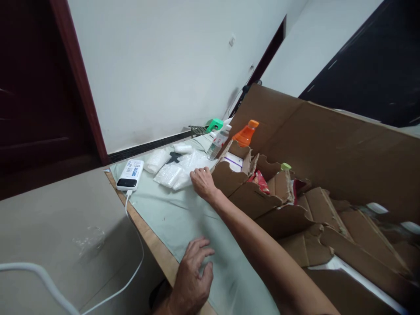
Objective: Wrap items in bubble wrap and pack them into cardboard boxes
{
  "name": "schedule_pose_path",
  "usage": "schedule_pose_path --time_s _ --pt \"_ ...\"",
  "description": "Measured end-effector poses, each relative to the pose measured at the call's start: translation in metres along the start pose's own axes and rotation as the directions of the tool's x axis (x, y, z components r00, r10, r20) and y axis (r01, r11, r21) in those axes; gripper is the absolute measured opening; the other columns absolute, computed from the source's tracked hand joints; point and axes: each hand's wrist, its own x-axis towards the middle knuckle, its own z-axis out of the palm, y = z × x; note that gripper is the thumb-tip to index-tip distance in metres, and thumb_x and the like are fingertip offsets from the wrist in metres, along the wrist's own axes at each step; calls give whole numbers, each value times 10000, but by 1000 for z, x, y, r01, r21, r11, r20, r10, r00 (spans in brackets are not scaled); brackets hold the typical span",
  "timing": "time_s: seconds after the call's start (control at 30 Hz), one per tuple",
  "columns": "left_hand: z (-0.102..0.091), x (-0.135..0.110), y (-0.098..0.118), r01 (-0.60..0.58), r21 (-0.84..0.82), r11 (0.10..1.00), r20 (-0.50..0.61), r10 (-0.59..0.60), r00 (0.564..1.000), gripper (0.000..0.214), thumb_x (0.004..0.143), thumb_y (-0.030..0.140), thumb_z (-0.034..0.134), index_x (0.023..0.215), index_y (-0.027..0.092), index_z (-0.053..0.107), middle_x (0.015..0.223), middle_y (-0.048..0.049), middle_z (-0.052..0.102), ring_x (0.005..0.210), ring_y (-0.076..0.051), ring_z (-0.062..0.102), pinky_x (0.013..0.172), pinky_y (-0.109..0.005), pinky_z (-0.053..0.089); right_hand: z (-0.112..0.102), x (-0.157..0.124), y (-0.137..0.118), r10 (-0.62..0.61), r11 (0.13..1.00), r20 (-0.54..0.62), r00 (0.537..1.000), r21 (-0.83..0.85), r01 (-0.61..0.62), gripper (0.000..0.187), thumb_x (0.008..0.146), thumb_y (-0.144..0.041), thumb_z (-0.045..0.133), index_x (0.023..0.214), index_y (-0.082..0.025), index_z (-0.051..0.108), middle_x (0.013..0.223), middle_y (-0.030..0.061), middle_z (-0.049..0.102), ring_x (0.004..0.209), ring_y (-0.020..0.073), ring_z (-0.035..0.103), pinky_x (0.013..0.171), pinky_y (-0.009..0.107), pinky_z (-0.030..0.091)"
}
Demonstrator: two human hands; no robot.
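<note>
My right hand [203,183] reaches far forward over the pale green cloth [183,218]. Its fingers rest on the edge of a heap of white bubble-wrap packets [170,173], beside a torn cardboard divider [229,177]; how far they curl is hard to see. My left hand [193,275] lies flat near the table's front edge, fingers spread on the cloth, holding nothing. A small black object [173,157] lies among the packets.
A white power bank [130,174] with a white cable [131,245] lies at the left. A clear bottle [218,142], an orange bottle [245,133] and a green object [215,125] stand behind. A large cardboard box [328,144] with torn dividers fills the right.
</note>
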Motion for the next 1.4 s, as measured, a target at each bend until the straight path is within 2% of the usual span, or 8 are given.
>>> schedule_pose_path --time_s 0.33,0.53,0.63,0.83,1.03,1.17,1.3,1.4 --pt "-11 2 3 346 -275 897 77 -338 938 447 836 241 653 1280 193 668 1386 -147 647 1311 -305 588 1150 -507 442 -59 -55 16 183 966 -187 965 218 -141 320 1047 -179 339 1078 -162 657 1095 124 732 991 233 662 859 341 430" --pt "-37 31 20 484 -844 233 292 -557 778 751 845 733 571 1330 160 599 1370 -182 657 1324 -328 588 1104 -520 468 -41 -199 0 -34 854 -466 884 445 268 292 973 -101 418 1099 -208 658 1172 101 755 1080 213 670 902 349 480" --pt "-45 40 24 554 -824 116 403 -568 718 733 806 773 581 1148 132 682 1096 -162 765 1089 -342 715 951 -513 560 -20 -272 -18 -88 784 -449 889 519 340 356 888 -35 463 1110 -243 649 1219 92 749 1124 231 665 879 385 524" --pt "-28 19 31 690 -694 205 432 -648 628 362 662 171 828 992 159 680 803 3 773 691 -171 729 766 -304 576 1 -376 -51 2 693 -345 939 677 247 374 869 -53 512 1179 -244 597 1257 93 727 1128 227 665 884 381 551" --pt "18 10 70 787 -482 385 599 -511 617 549 701 239 807 1218 130 658 1058 -121 777 955 -288 748 923 -431 551 2 -434 -61 183 584 -279 943 802 124 434 874 7 472 1214 -245 571 1069 48 750 972 192 679 828 358 526" --pt "41 16 71 702 -360 615 498 -510 701 750 747 313 775 1424 140 503 1326 -181 661 1274 -342 607 1103 -503 427 11 -443 -58 306 584 -210 928 812 -9 333 920 -19 466 1124 -236 617 1018 47 749 903 202 673 789 360 520" --pt "13 6 70 537 -289 793 363 -428 828 855 794 319 757 1538 196 353 1560 -151 468 1486 -295 378 1240 -469 235 21 -440 -55 320 566 -127 939 820 -82 336 921 -25 476 1080 -252 666 997 37 757 908 205 681 822 366 529" --pt "-25 -17 82 354 -126 927 566 -226 793 672 840 393 702 1461 213 518 1547 -138 500 1468 -353 404 1217 -521 297 20 -436 -52 291 513 -92 952 855 -74 303 943 -60 513 1072 -273 686 942 3 760 862 184 681 814 341 539"
